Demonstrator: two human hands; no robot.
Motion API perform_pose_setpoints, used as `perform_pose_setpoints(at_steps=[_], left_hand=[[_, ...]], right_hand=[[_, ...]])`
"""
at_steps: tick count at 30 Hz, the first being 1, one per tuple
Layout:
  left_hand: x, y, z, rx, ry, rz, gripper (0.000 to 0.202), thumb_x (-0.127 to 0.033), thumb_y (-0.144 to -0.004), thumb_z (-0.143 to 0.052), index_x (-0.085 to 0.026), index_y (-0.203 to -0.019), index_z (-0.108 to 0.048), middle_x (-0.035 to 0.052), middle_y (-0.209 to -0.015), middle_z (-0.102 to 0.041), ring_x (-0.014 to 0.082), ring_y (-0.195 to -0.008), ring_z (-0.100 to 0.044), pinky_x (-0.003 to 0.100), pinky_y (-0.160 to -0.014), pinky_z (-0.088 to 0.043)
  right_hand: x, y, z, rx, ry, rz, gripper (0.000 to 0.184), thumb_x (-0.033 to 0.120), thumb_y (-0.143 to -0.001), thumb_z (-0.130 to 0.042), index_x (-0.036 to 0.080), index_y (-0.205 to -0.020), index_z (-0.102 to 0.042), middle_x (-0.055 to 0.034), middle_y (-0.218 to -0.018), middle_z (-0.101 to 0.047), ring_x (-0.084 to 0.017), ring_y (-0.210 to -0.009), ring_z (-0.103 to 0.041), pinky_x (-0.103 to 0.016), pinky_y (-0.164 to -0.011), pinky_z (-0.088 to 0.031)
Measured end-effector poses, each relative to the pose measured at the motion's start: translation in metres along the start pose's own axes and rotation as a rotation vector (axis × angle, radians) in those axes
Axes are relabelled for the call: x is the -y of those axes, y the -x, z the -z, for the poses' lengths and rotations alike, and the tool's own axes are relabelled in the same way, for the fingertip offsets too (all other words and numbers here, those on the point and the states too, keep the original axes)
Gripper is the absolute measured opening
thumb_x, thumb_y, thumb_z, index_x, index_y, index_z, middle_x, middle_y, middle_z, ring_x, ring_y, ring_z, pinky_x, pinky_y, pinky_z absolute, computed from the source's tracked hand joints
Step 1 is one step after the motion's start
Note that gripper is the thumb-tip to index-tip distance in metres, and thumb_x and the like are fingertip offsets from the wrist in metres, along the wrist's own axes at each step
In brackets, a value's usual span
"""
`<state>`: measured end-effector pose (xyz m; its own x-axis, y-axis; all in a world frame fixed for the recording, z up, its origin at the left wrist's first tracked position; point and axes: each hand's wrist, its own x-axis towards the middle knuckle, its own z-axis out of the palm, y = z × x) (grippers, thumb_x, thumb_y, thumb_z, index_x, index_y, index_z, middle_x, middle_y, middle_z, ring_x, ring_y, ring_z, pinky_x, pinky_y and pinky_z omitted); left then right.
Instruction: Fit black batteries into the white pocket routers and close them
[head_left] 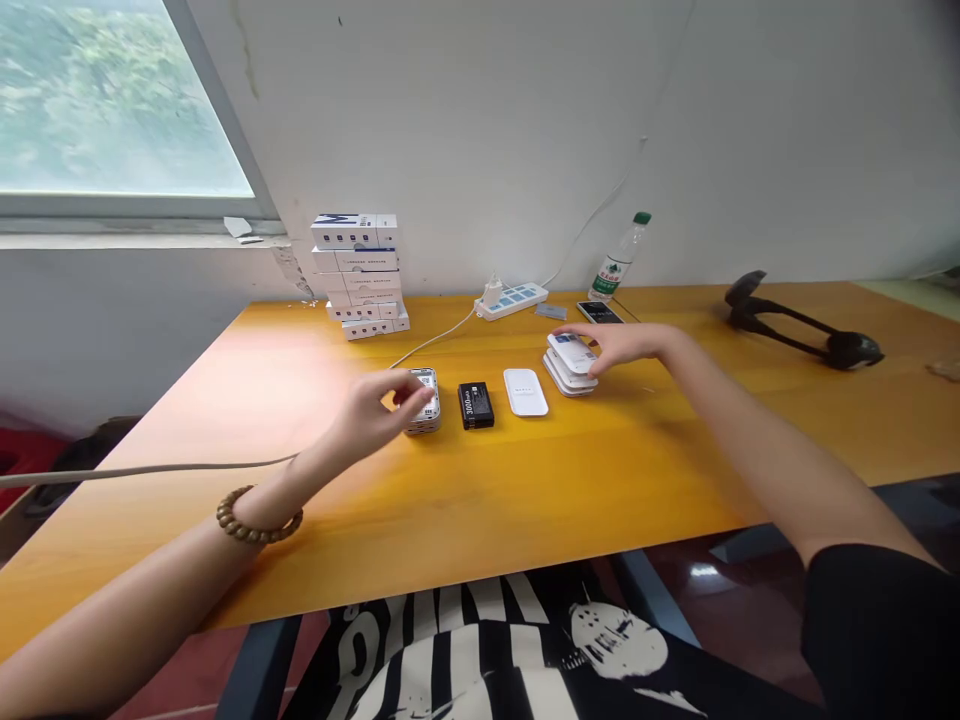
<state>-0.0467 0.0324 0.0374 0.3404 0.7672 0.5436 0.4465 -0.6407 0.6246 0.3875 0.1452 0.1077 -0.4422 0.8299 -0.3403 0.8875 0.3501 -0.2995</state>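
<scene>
My left hand (379,408) reaches over the orange table (525,490) and touches a small white device (425,402), thumb and fingers closing round its near side. Right of it lie a black battery (476,405) and a white oval cover (525,391). My right hand (626,345) rests with fingers stretched on the top piece of a short stack of white devices (570,365).
A stack of white boxes (360,275) stands at the back by the wall. A white power strip (514,299), a phone (598,312) and a water bottle (621,258) lie behind the stack. A black handle-like tool (802,330) lies at the right. A grey cable (150,468) crosses the left side.
</scene>
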Motion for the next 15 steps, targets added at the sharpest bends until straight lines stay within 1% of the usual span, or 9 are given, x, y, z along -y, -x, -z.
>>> perform_pose_setpoints(at_steps=[1, 2, 3, 4, 6, 8, 11, 13, 15], left_hand=[[0.007, -0.005, 0.004, -0.051, -0.012, 0.003, 0.031, -0.044, -0.102, -0.062, -0.022, -0.080, -0.065, 0.0015, -0.073, -0.066, 0.0168, -0.070, -0.060, 0.030, -0.069, -0.049], [0.014, -0.008, 0.008, -0.079, -0.031, -0.002, 0.026, -0.044, -0.101, -0.064, -0.022, -0.089, -0.068, 0.0048, -0.086, -0.072, 0.0197, -0.083, -0.066, 0.032, -0.075, -0.052], [0.022, -0.011, 0.010, -0.075, -0.053, -0.004, 0.024, -0.046, -0.099, -0.067, -0.022, -0.101, -0.069, 0.0090, -0.105, -0.076, 0.0237, -0.101, -0.070, 0.035, -0.083, -0.055], [0.029, -0.013, 0.012, -0.050, -0.080, 0.005, 0.029, -0.048, -0.097, -0.070, -0.022, -0.111, -0.068, 0.0124, -0.125, -0.073, 0.0280, -0.120, -0.068, 0.038, -0.091, -0.056], [0.044, -0.013, 0.013, 0.012, -0.122, 0.038, 0.045, -0.052, -0.094, -0.073, -0.023, -0.128, -0.063, 0.0162, -0.152, -0.060, 0.0344, -0.144, -0.055, 0.047, -0.106, -0.055], [0.057, -0.012, 0.012, 0.089, -0.119, 0.102, 0.060, -0.057, -0.093, -0.073, -0.023, -0.139, -0.057, 0.0177, -0.163, -0.050, 0.0378, -0.154, -0.046, 0.054, -0.116, -0.050], [0.074, -0.010, 0.009, 0.205, -0.026, 0.186, 0.076, -0.065, -0.091, -0.072, -0.024, -0.150, -0.046, 0.0191, -0.170, -0.041, 0.0399, -0.159, -0.041, 0.061, -0.124, -0.043], [0.084, -0.009, 0.006, 0.247, 0.025, 0.203, 0.085, -0.067, -0.088, -0.075, -0.025, -0.154, -0.042, 0.0197, -0.174, -0.035, 0.0415, -0.162, -0.037, 0.063, -0.127, -0.039], [0.091, -0.009, 0.005, 0.269, 0.053, 0.193, 0.092, -0.068, -0.084, -0.081, -0.026, -0.156, -0.041, 0.0200, -0.177, -0.030, 0.0435, -0.163, -0.034, 0.064, -0.129, -0.036]], right_hand=[[-0.002, -0.002, -0.003, 0.025, 0.005, -0.009, 0.110, 0.039, -0.068, -0.080, 0.026, -0.169, -0.041, -0.0109, -0.175, -0.043, -0.046, -0.157, -0.043, -0.058, -0.126, -0.043], [-0.004, -0.004, -0.005, 0.043, 0.010, -0.016, 0.111, 0.040, -0.067, -0.080, 0.026, -0.170, -0.040, -0.0105, -0.175, -0.042, -0.046, -0.158, -0.043, -0.057, -0.126, -0.042], [-0.004, -0.005, -0.008, 0.057, 0.016, -0.022, 0.113, 0.041, -0.066, -0.080, 0.026, -0.170, -0.039, -0.0103, -0.176, -0.041, -0.046, -0.158, -0.042, -0.057, -0.127, -0.041], [-0.004, -0.005, -0.010, 0.066, 0.020, -0.024, 0.114, 0.041, -0.066, -0.081, 0.025, -0.171, -0.038, -0.0107, -0.176, -0.040, -0.046, -0.158, -0.042, -0.057, -0.127, -0.040], [-0.004, -0.005, -0.012, 0.069, 0.014, -0.023, 0.117, 0.043, -0.065, -0.081, 0.023, -0.171, -0.036, -0.0124, -0.177, -0.039, -0.046, -0.159, -0.041, -0.057, -0.128, -0.039], [-0.005, -0.004, -0.014, 0.066, 0.001, -0.020, 0.117, 0.044, -0.066, -0.081, 0.022, -0.172, -0.036, -0.0139, -0.177, -0.038, -0.046, -0.159, -0.040, -0.057, -0.129, -0.038], [-0.007, -0.002, -0.015, 0.058, 0.001, -0.028, 0.117, 0.045, -0.067, -0.081, 0.022, -0.172, -0.036, -0.0143, -0.177, -0.037, -0.046, -0.160, -0.039, -0.056, -0.128, -0.039], [-0.008, -0.002, -0.015, 0.052, 0.011, -0.025, 0.116, 0.046, -0.067, -0.081, 0.023, -0.172, -0.036, -0.0143, -0.177, -0.037, -0.045, -0.160, -0.039, -0.056, -0.128, -0.040], [-0.009, -0.002, -0.016, 0.048, 0.020, -0.009, 0.116, 0.046, -0.068, -0.081, 0.023, -0.172, -0.036, -0.0144, -0.177, -0.037, -0.046, -0.160, -0.039, -0.057, -0.127, -0.040]])
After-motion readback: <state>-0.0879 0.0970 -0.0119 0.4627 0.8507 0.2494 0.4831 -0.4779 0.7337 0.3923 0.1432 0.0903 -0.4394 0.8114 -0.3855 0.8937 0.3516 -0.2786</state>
